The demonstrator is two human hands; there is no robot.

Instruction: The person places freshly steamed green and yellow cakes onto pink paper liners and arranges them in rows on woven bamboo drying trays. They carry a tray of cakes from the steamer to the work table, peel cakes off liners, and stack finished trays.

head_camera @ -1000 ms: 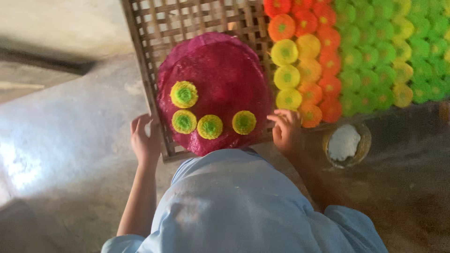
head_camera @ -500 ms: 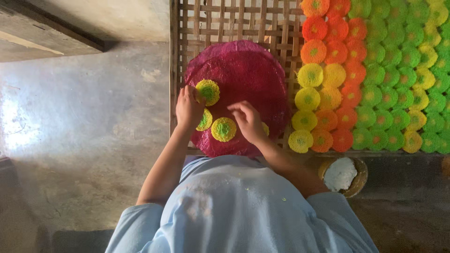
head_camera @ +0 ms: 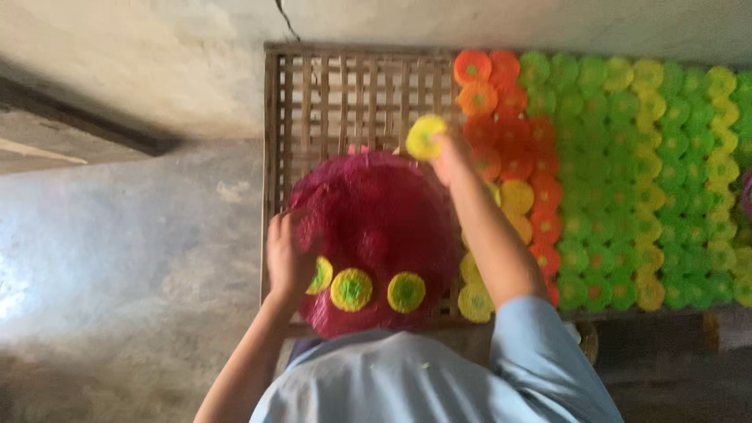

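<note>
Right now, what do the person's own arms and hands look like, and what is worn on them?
Both hands are bare: no gloves, rings or watch visible on the left hand or the right hand, which is motion-blurred. The forearms are uncovered. Pale blue short sleeves of a loose shirt end near the elbows; the left sleeve is mostly out of view.

Soft daylight, overall motion blur, left-floor glare
</note>
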